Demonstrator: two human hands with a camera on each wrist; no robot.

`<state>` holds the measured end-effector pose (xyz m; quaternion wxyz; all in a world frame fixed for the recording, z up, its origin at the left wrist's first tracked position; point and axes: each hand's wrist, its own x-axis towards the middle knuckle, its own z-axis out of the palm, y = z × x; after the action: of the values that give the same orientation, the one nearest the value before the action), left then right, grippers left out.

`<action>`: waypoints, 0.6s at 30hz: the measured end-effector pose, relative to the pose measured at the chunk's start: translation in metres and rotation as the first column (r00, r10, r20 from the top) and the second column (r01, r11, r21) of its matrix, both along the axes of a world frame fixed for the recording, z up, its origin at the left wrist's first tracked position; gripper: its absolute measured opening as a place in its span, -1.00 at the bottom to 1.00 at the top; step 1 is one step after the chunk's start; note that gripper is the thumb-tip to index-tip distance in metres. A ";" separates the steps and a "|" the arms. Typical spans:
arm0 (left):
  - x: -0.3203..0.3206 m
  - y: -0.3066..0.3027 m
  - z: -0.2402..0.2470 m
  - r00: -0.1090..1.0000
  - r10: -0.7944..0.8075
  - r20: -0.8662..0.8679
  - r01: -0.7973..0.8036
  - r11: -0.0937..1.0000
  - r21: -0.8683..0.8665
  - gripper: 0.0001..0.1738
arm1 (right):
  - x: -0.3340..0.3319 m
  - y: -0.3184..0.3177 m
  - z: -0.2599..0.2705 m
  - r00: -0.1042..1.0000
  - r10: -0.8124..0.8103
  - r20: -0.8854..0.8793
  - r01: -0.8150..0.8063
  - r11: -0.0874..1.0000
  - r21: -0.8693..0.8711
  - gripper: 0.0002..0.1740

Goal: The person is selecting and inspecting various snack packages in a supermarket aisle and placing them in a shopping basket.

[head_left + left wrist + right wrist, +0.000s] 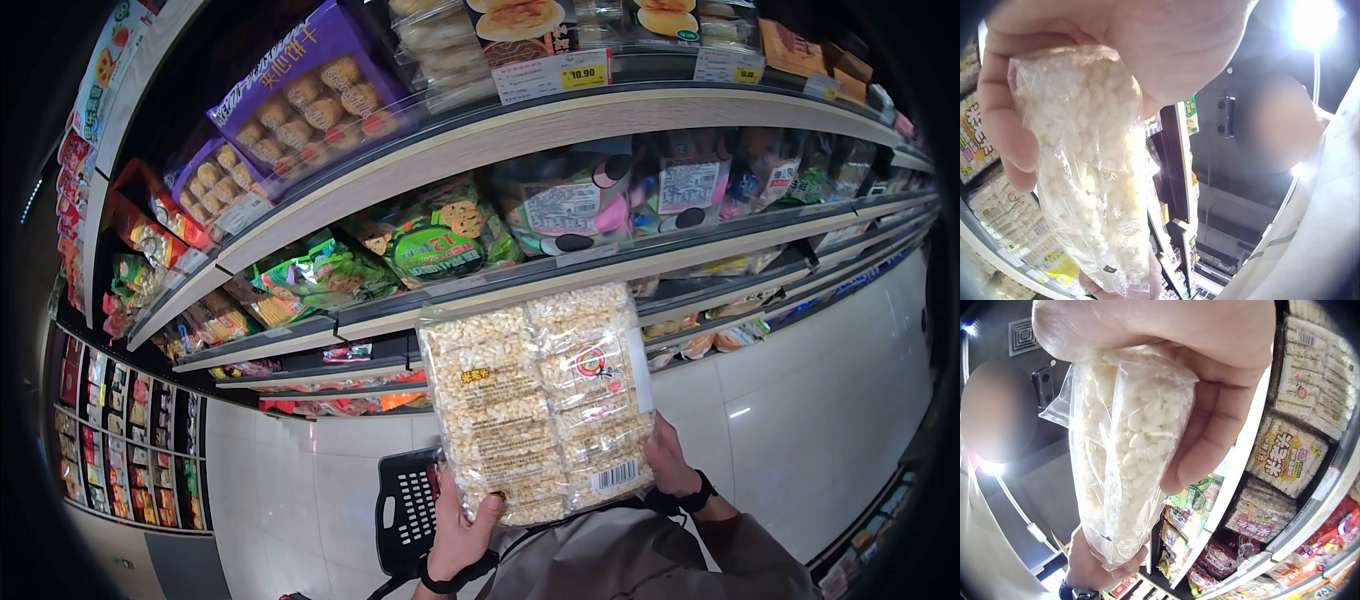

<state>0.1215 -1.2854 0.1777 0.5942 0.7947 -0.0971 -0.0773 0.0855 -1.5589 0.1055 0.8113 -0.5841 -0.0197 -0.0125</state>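
A large clear bag of puffed-rice bars (pixel 540 400) is held up in front of the body, its printed side with a barcode facing the head camera. My left hand (pixel 462 530) grips its lower left edge, thumb on the front. At the lower right edge my right hand (pixel 672 462) holds the bag. In the left wrist view the left hand (pixel 1116 50) curls round the bag's end (pixel 1091 162). The right wrist view shows the right hand's (pixel 1210 381) fingers bent behind the bag (pixel 1129 444).
Store shelves (pixel 480 140) curve across the front, stocked with snack packs, among them a purple bag of biscuits (pixel 310 95). A black basket (pixel 405 510) is at the lower left by the body. Tiled floor (pixel 790 410) lies beyond, with another shelf (pixel 130 430) far left.
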 end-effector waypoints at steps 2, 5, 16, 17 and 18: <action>0.000 0.001 0.000 1.000 -0.003 -0.002 0.003 1.000 0.005 -0.40 | 0.000 0.000 0.000 1.000 -0.003 0.003 0.003 1.000 -0.001 -0.21; 0.000 0.000 0.002 1.000 0.001 -0.015 -0.001 1.000 -0.007 -0.41 | 0.001 0.001 0.002 1.000 0.002 0.012 -0.002 1.000 0.015 -0.20; -0.003 0.004 0.000 1.000 0.021 -0.016 -0.021 1.000 -0.008 -0.43 | 0.004 0.003 0.000 0.999 0.039 0.018 -0.039 0.999 0.024 -0.19; -0.004 0.004 0.001 0.999 0.031 -0.011 -0.031 1.000 -0.001 -0.43 | 0.004 0.003 -0.001 0.999 0.039 0.018 -0.040 0.999 0.024 -0.20; -0.004 0.003 0.001 0.999 0.040 -0.006 -0.040 0.999 0.007 -0.43 | 0.004 0.003 -0.002 0.999 0.040 0.018 -0.040 0.999 0.023 -0.20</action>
<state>0.1175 -1.2819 0.1788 0.5931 0.7983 -0.0792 -0.0682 0.0895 -1.5558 0.1034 0.8181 -0.5738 -0.0384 -0.0016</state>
